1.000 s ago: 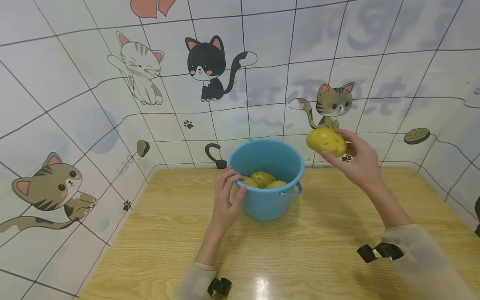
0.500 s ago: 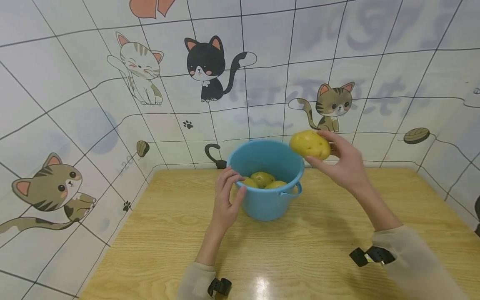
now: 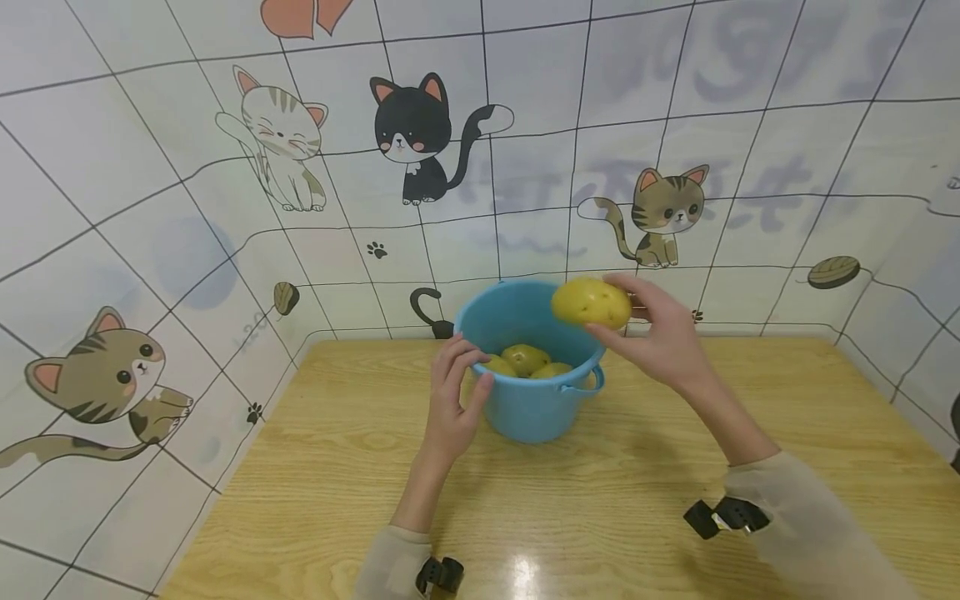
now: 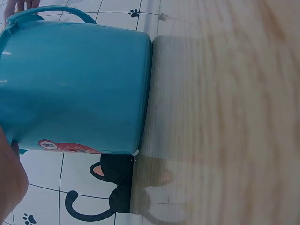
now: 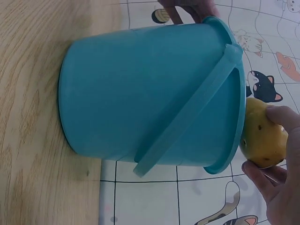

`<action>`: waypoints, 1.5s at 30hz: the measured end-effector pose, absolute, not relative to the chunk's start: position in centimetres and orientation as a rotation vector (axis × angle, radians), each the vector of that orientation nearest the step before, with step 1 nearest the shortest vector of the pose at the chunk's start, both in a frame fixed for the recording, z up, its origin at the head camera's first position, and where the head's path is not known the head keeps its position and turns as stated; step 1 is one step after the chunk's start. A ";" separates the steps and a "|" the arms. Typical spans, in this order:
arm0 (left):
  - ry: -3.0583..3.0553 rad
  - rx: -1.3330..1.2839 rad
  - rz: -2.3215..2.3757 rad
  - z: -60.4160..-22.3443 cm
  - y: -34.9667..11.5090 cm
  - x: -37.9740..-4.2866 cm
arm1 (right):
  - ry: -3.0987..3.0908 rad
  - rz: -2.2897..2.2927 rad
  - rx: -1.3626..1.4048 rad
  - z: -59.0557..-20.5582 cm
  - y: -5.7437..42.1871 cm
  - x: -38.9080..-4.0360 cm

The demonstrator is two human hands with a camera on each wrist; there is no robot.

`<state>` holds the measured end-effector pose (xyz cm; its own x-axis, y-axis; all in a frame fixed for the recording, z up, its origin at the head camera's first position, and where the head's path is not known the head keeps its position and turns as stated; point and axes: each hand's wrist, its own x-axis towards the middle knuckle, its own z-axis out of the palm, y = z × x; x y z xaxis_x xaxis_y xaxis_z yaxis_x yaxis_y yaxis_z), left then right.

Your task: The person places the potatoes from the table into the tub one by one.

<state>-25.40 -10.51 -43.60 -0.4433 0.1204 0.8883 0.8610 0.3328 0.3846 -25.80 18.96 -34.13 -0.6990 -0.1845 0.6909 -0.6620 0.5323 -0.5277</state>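
Observation:
A light blue bucket [image 3: 532, 412] stands upright on the table, with several yellow potatoes [image 3: 525, 359] inside. My left hand [image 3: 452, 400] holds the bucket's left rim, fingers over the edge and thumb at the outer front. Above the bucket's right rim, my right hand [image 3: 666, 340] grips another potato [image 3: 591, 302] between thumb and fingers. The right wrist view has this potato [image 5: 262, 133] close beyond the rim. The bucket's handle [image 5: 187, 115] hangs down its side. In the left wrist view the bucket wall [image 4: 79, 79] fills much of the frame, hiding the contents.
The wooden table [image 3: 322, 500] runs back to a tiled wall [image 3: 540, 208] with cat drawings, right behind the bucket. Side walls [image 3: 97, 275] close in the left and right. Black wrist cameras [image 3: 723, 517] are strapped on both sleeves.
My right hand has carried the potato leftward and slightly down, from right of the bucket to over its right rim. The left hand and the bucket have stayed in place.

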 end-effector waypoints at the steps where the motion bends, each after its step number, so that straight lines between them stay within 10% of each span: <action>1: -1.803 -0.871 -1.174 -43.6 -10.5 -25.4 | -2.211 1.096 0.686 -34.1 18.8 -25.8; 45: -1.923 -0.799 -1.196 -42.2 -11.0 -24.5 | -2.166 1.028 0.784 -36.3 18.5 -26.2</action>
<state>-24.49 -10.97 -42.18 -0.5457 0.1268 0.8283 0.7991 0.3764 0.4689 -26.18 18.46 -36.28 -0.6394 -0.2477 0.7279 -0.7204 0.5237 -0.4546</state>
